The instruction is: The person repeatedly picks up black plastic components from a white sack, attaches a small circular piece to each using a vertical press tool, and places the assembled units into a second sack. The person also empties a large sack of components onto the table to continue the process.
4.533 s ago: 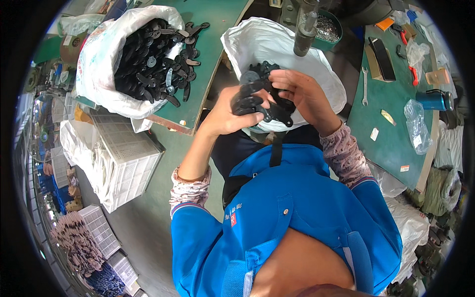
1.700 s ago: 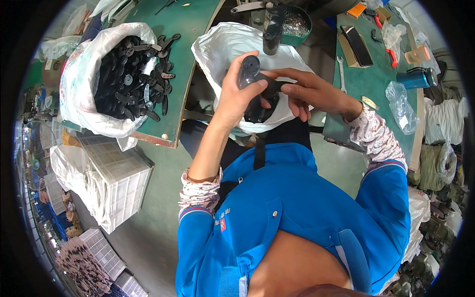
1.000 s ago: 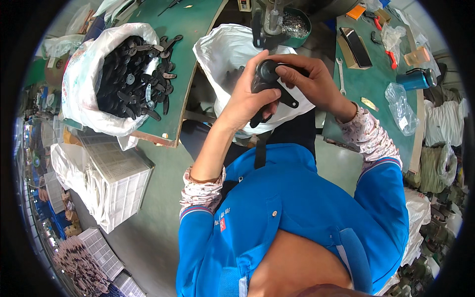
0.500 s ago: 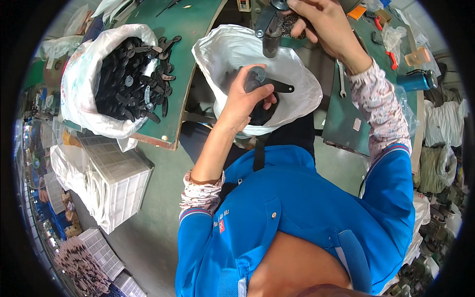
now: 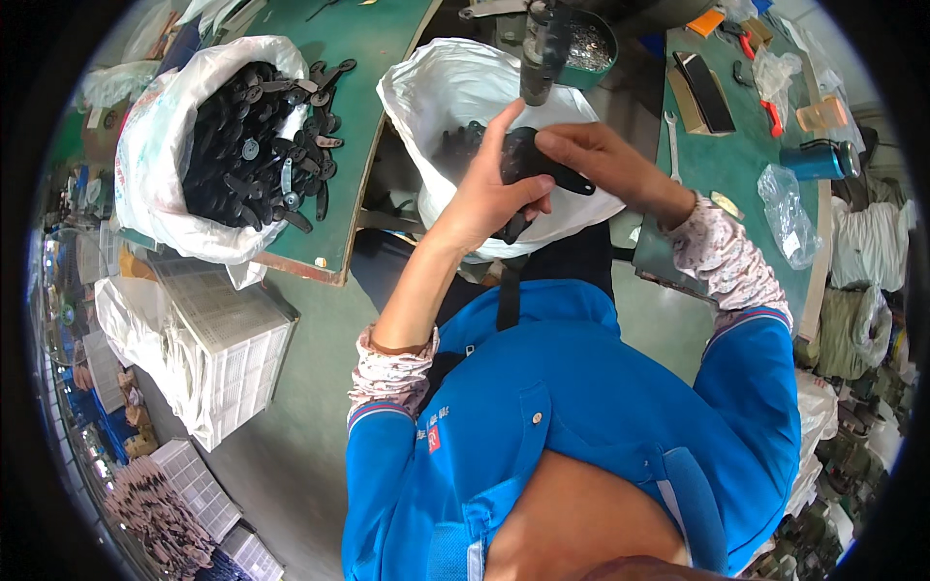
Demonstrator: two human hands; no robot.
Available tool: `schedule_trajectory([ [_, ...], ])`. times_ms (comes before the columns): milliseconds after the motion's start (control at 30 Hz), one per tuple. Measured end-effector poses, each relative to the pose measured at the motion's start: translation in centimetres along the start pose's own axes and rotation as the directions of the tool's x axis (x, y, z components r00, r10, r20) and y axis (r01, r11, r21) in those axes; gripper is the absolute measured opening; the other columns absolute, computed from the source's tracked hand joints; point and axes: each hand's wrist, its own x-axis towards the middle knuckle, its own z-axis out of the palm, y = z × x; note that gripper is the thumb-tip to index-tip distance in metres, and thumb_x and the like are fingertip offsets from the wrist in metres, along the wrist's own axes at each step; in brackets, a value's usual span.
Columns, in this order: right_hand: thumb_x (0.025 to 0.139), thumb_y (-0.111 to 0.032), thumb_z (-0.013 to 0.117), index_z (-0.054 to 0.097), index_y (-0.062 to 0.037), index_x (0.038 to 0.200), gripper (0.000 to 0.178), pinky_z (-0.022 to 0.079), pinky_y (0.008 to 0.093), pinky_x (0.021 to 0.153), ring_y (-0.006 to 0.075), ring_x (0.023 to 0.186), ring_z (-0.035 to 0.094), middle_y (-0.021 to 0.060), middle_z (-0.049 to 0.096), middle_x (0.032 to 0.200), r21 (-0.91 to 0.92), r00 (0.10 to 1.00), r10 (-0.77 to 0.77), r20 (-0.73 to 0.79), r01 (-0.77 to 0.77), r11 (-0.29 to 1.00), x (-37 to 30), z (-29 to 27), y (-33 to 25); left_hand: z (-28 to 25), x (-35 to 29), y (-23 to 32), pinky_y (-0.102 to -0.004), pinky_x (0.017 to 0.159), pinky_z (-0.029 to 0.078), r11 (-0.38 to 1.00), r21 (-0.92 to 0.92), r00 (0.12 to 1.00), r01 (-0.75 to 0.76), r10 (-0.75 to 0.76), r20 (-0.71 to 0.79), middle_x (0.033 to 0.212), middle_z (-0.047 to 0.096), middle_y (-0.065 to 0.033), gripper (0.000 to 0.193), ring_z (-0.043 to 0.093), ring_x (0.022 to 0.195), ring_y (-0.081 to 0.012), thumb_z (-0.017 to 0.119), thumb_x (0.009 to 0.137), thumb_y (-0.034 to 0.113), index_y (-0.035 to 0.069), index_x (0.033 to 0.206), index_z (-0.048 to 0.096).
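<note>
My left hand [image 5: 487,201] is closed around the near side of a black lever-like part [image 5: 523,155], which has a broad rounded head and a narrow arm with a hole near its end. From the right, my right hand [image 5: 605,163] reaches over the same part, with its fingertips pressed on the head. Both hands are above an open white sack [image 5: 421,97], where more dark parts show beneath my left hand. Just beyond them stands a dark upright cylindrical tool [image 5: 539,58]. My fingers hide much of the part.
A white sack [image 5: 155,184] heaped with black levers [image 5: 237,145] sits on the left green table [image 5: 373,48]. Small metal pieces fill a green tub [image 5: 608,70] at the back. On the right table lie a wrench [image 5: 672,145], a phone [image 5: 705,92] and a blue bottle [image 5: 814,160].
My right hand has come down from the upright tool to the black part in my left hand. The part has turned, and its disc face no longer shows.
</note>
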Motion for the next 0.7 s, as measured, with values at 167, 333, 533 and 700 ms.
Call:
schedule_trajectory([
  [167, 0.101, -0.032, 0.044, 0.061, 0.0025, 0.104, 0.039, 0.048, 0.0209, 0.062, 0.0081, 0.072, 0.060, 0.0051, 0.066, 0.087, 0.268, 0.917, 0.051, -0.395, 0.062, 0.961, 0.4, 0.3, 0.0, -0.1, 0.4, -0.8, -0.0286, 0.083, 0.048, 0.966, -0.254, 0.997, 0.055, -0.066, -0.035, 0.118, 0.056, -0.0224, 0.076, 0.058, 0.098, -0.0210, 0.058, 0.080, -0.011, 0.004, 0.145, 0.022],
  [333, 0.102, -0.034, 0.041, 0.059, -0.0003, 0.117, 0.042, 0.038, 0.0200, 0.054, 0.0042, 0.065, 0.048, -0.0008, 0.056, 0.082, -0.066, 0.937, 0.042, -0.348, -0.069, 0.995, -0.9, -2.1, 0.2, -1.8, 0.3, -1.5, -0.0289, 0.083, 0.048, 0.934, -0.357, 0.995, 0.023, -0.057, -0.085, 0.114, 0.060, -0.0163, 0.048, 0.060, 0.103, -0.0218, 0.060, 0.081, -0.005, -0.001, 0.127, 0.045],
  [533, 0.099, -0.042, 0.043, 0.063, -0.0010, 0.109, 0.047, 0.041, 0.0276, 0.063, 0.0107, 0.070, 0.048, 0.0016, 0.052, 0.074, -0.133, 0.926, -0.190, -0.326, 0.154, 0.979, -0.9, 1.3, -1.6, -0.5, 0.2, -1.5, -0.0234, 0.072, 0.049, 0.998, 0.015, 0.973, -0.060, 0.062, -0.221, 0.092, 0.065, -0.0036, 0.034, 0.064, 0.083, -0.0124, 0.070, 0.079, -0.001, 0.000, 0.111, 0.059],
  [700, 0.093, -0.020, 0.056, 0.064, -0.0050, 0.114, 0.027, 0.048, 0.0326, 0.072, 0.0153, 0.085, 0.061, 0.0119, 0.065, 0.095, -0.582, 0.889, -0.375, -0.264, 0.164, 0.797, -1.2, 1.4, -0.7, 0.4, 0.0, -0.8, -0.0212, 0.069, 0.049, 0.990, 0.098, 0.973, -0.099, 0.117, -0.198, 0.088, 0.064, -0.0009, 0.033, 0.061, 0.077, -0.0083, 0.070, 0.079, -0.002, -0.001, 0.110, 0.060],
])
